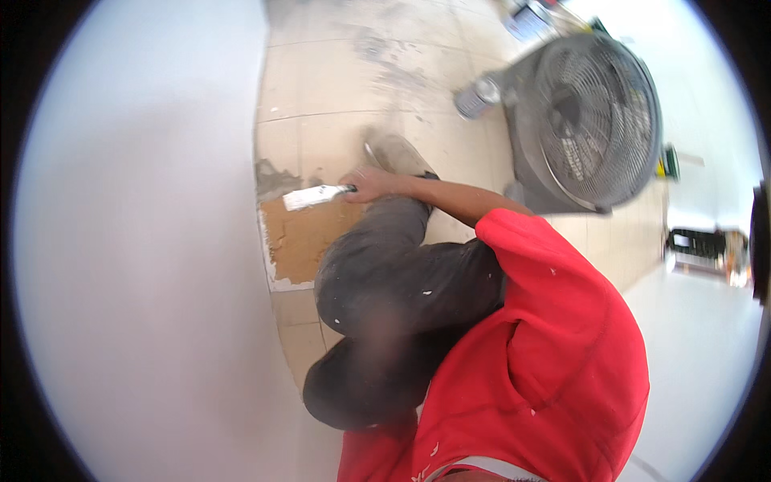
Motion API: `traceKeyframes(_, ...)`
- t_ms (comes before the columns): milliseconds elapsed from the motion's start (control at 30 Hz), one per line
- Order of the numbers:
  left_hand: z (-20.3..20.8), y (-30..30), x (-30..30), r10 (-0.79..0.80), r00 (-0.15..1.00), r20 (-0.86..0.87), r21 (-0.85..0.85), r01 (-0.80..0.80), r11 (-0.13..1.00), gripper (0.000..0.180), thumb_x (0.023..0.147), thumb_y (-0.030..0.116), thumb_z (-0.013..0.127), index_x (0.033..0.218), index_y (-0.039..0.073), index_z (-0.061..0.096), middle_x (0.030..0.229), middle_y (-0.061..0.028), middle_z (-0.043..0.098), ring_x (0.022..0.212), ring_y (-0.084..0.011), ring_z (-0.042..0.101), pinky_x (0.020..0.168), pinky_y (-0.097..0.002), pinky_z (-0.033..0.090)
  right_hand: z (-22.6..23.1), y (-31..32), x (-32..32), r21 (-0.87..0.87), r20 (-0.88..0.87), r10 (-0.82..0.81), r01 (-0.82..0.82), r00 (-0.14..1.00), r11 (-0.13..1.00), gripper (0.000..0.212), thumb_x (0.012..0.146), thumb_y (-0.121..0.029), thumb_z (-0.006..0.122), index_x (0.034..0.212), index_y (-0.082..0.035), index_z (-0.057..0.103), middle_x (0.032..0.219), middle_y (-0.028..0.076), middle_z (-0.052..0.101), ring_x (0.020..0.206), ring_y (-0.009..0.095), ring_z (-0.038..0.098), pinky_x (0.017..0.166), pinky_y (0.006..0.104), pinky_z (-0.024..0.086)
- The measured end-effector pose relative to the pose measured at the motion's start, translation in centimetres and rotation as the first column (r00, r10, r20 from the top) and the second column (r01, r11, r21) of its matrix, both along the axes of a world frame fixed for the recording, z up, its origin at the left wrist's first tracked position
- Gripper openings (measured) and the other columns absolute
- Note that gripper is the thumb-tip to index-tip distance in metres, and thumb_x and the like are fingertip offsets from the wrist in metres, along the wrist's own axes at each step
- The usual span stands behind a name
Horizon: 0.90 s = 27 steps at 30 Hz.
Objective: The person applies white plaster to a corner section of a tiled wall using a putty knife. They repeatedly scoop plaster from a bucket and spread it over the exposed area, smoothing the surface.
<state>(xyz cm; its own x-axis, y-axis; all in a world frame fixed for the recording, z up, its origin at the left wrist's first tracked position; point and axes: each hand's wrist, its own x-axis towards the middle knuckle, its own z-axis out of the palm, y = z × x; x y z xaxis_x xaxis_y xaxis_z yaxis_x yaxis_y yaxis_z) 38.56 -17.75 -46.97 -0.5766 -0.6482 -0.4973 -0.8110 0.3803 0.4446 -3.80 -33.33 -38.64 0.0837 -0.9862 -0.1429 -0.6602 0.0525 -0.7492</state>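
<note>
My right hand is closed around the dark handle of a putty knife, whose broad blade looks white. The blade points left toward the white wall and hangs over the far part of a brown cardboard-like sheet. White smears run along that sheet's left and near edges. My bare right forearm comes out of a red sleeve and reaches across past my bent knees in dark trousers. A shoe shows just beyond the hand. My left hand is out of sight.
The pale wall rises close on the left. A large grey fan stands at the right, with a metal can beside it. Another can is farther back. Grey smudges mark the beige floor tiles. Dark items lie far right.
</note>
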Motion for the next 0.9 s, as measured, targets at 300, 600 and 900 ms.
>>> traceKeyframes(300, -0.3, -4.9, 4.2, -0.183, 0.981, 0.07, 0.13, 0.172, 0.976, 0.021, 0.091, 0.025, 0.063, 0.096, 0.005, 0.069, 0.091, -0.0171, 0.067, 0.093, -0.0389, 0.063, 0.082, -0.0507, 0.049, 3.1, 12.0, 9.8, 0.23, -0.011, -0.514, 0.503, 0.858, 0.833, 0.034, 0.094, -0.035, 0.059, 0.104, -0.003, 0.065, 0.087, 0.026, 0.068, 0.087, 0.045, 0.066, 0.078, 0.0534, 0.05)
traceKeyframes(600, 0.1, -2.8, 3.4, -0.081, 0.974, 0.213, 0.097, 0.061, 0.993, 0.025, 0.092, 0.029, 0.063, 0.093, 0.005, 0.069, 0.09, -0.0171, 0.067, 0.092, -0.0387, 0.063, 0.082, -0.051, 0.048, -0.8, 9.0, 7.2, 0.189, -0.103, -0.438, 0.449, 0.893, 0.873, 0.028, 0.096, -0.032, 0.063, 0.108, -0.006, 0.06, 0.088, 0.024, 0.069, 0.083, 0.047, 0.066, 0.073, 0.0564, 0.051)
traceKeyframes(900, 0.7, -2.0, 0.0, 0.255, 0.95, 0.18, -0.208, -0.217, 0.954, 0.031, 0.094, 0.034, 0.063, 0.089, 0.004, 0.069, 0.089, -0.017, 0.066, 0.091, -0.0386, 0.062, 0.083, -0.0514, 0.047, -2.1, 0.7, 6.5, -0.005, -0.072, -0.334, 0.335, 0.94, 0.942, 0.034, 0.093, -0.036, 0.065, 0.11, -0.006, 0.061, 0.09, 0.023, 0.071, 0.085, 0.044, 0.069, 0.076, 0.0546, 0.055)
